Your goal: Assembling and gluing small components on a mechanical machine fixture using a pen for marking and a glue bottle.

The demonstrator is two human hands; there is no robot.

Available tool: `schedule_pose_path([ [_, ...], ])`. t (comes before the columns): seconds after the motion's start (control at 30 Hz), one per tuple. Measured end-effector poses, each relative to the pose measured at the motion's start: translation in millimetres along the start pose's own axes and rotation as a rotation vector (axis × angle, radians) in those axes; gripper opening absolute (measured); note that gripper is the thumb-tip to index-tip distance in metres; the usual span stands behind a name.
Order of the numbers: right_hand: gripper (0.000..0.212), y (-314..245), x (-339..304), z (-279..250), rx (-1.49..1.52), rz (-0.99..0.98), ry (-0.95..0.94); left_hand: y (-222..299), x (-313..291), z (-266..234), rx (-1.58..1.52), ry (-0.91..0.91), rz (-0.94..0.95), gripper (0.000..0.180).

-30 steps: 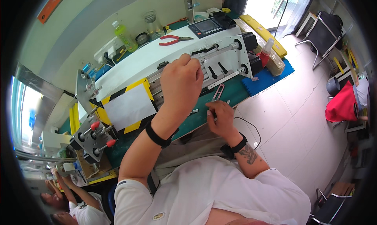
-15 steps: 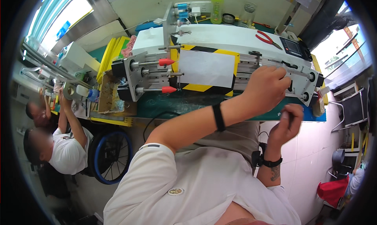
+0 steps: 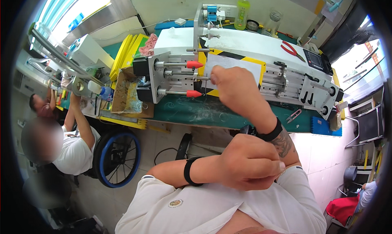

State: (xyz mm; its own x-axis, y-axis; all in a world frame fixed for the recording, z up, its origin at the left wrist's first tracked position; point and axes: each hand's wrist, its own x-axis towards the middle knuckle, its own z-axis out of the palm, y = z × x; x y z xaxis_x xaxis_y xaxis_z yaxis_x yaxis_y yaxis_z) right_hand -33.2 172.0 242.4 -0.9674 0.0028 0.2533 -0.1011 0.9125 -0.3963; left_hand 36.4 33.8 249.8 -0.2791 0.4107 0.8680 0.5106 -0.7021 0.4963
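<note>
My right hand [image 3: 237, 87] reaches over the white sheet [image 3: 255, 64], which has a yellow-and-black striped border. Its thumb and fingertips are pinched beside the end of a thin metal rod [image 3: 200, 78] on the bench machine [image 3: 157, 79]; whatever they hold is too small to make out. Red pointed tips [image 3: 194, 65] cap two other rods, one above and one below that rod. Close to my chest, my left hand [image 3: 251, 162] is closed in a fist, its back toward me, and any contents are hidden. It lies just below my right wrist, off the bench.
Thread snips [image 3: 294, 116] lie on the green mat [image 3: 183, 111] near the front edge. Red-handled pliers [image 3: 292, 50] rest on the white housing beside a control panel [image 3: 316, 60]. A cardboard box [image 3: 122, 97] stands left. Further left, a person [image 3: 79, 150] sits by a blue-rimmed wheel [image 3: 116, 160].
My left hand has drawn back from the machine's right end to my chest. My right hand has moved left and forward to the rod. The snips now show on the mat.
</note>
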Motion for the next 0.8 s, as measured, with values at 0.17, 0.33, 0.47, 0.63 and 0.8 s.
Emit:
schedule_pose_path([
  [0.17, 0.012, -27.5, -14.4, 5.5, 0.088, -0.182, -0.271, 6.4, 8.8, -1.0, -0.025, -0.079, -0.035, 0.025],
  [0.33, 0.022, 19.0, -88.5, -27.4, 0.501, -0.121, 0.007, -9.2, 8.8, -14.8, 0.200, 0.156, -0.273, 0.016],
  [0.47, 0.017, 27.1, -142.3, -45.5, 0.951, 0.171, 0.471, -47.2, 8.1, 5.4, 0.265, 0.186, -0.396, 0.013],
  [0.63, 0.016, 45.8, -180.8, -54.2, 0.833, 0.141, 0.658, -72.5, 12.8, 47.9, 0.350, 0.064, -0.319, 0.015],
  [0.8, 0.012, 71.0, -219.4, -66.7, 0.491, 0.110, 0.828, -87.0, 20.9, 88.2, 0.410, -0.105, -0.194, 0.017],
])
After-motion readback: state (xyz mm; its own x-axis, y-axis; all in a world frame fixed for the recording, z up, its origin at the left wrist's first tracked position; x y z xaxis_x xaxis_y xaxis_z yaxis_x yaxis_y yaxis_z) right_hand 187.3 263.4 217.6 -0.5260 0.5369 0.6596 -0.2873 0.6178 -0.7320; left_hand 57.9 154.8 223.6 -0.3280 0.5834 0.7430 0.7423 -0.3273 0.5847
